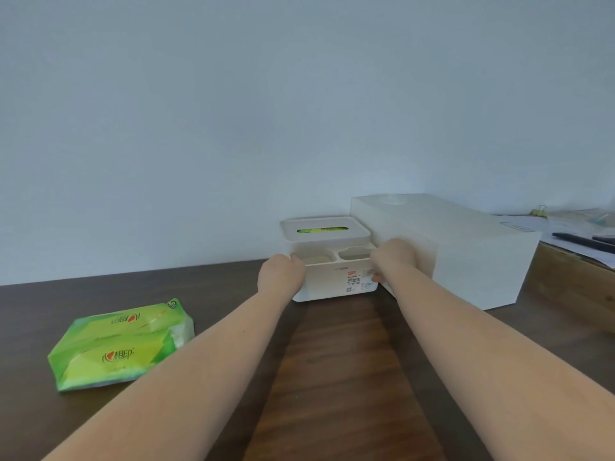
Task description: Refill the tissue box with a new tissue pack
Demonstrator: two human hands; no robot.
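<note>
A white tissue box (332, 281) stands at the back of the dark wooden table, near the wall. Its lid (324, 229) has a slot through which green packaging shows. Two open compartments sit in front of the lid. My left hand (281, 272) grips the box's left front corner. My right hand (397, 261) holds its right side, with the thumb on the labelled front face. A green tissue pack (123, 344) lies flat on the table to the left, apart from both hands.
A large white rectangular container (466, 251) stands right against the tissue box on the right. Behind it, on a lighter wooden surface, lie papers and dark pens (582, 242). The table (332, 377) stretches toward me between my forearms.
</note>
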